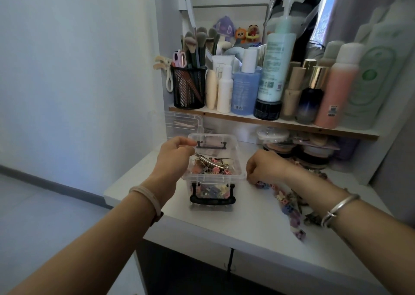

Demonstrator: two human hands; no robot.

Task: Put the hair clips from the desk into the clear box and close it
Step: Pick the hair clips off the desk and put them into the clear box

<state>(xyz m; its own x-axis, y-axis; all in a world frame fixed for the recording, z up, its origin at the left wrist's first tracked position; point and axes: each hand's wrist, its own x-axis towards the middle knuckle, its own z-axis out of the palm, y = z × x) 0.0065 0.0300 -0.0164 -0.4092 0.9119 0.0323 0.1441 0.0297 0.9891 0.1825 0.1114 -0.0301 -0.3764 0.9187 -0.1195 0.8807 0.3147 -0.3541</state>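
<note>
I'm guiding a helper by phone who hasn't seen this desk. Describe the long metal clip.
On the white desk, below the bottle shelf, stands a clear box with black handles. The metal clip lies on top of its pile of clips, by the left hand. It is long, slim and silver; the others are small and pastel.

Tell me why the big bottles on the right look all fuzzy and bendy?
Head view: the wide lens stretches and bends things near the edges, so the bottles on the right smear and lean; the clear box in the middle looks fairly sharp; the light is soft, with no hard shadows on the desk.
</note>
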